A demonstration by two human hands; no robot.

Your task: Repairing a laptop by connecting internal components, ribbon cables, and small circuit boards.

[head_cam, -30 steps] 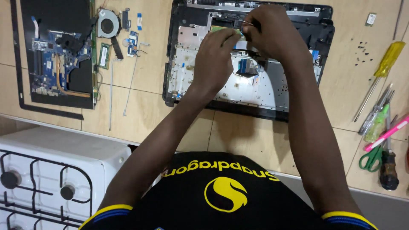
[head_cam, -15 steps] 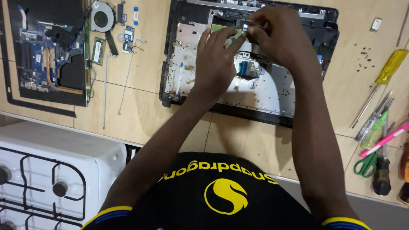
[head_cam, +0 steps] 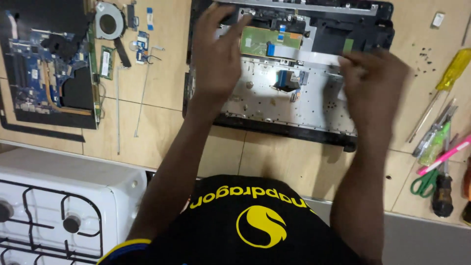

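Note:
An opened black laptop chassis (head_cam: 294,110) lies on the wooden table with its silver inner plate showing. A green circuit board (head_cam: 262,39) sits near its top edge, with a blue ribbon connector (head_cam: 287,79) below it. My left hand (head_cam: 216,54) hovers over the chassis's left part, fingers spread, holding nothing. My right hand (head_cam: 375,86) is blurred over the chassis's right part, fingers curled beside a pale flat strip (head_cam: 319,58). Whether it grips anything is unclear.
A motherboard (head_cam: 44,73), a round fan (head_cam: 109,20) and small parts lie at the left. Loose screws (head_cam: 427,56), a yellow screwdriver (head_cam: 454,68), a pink pen (head_cam: 444,156) and green scissors (head_cam: 426,184) are at the right. A white stove (head_cam: 59,206) stands lower left.
Both hands were together at the chassis's top middle. They have parted, the left going left and the right going right and down, uncovering the green board.

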